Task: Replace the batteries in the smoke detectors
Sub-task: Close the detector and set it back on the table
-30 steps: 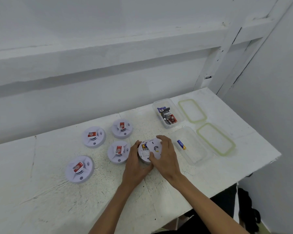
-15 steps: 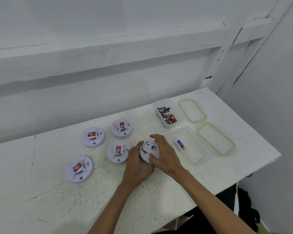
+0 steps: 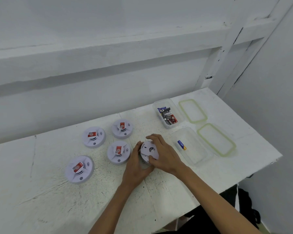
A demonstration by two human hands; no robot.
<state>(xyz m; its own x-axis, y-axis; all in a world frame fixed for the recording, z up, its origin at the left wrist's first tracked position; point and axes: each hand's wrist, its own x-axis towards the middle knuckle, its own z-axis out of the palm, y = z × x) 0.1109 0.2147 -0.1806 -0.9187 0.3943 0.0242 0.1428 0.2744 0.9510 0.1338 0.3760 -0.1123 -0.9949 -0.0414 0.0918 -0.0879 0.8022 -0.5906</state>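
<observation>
Detectors [image 3: 119,152] crowd left; tubs [image 3: 191,146] right; near table [image 3: 57,208] bare.

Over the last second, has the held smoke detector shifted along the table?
No. The held smoke detector stays between the nearest red-labelled detector and the clear box, its gap to both unchanged.

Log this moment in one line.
left hand: grips round white smoke detector | right hand: grips same detector | clear plastic tub: one blue battery | white table: four more detectors

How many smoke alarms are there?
5. Four lie on the table: front-left detector, back-left detector, back detector, middle detector. The fifth detector is held by left hand and right hand.
</observation>
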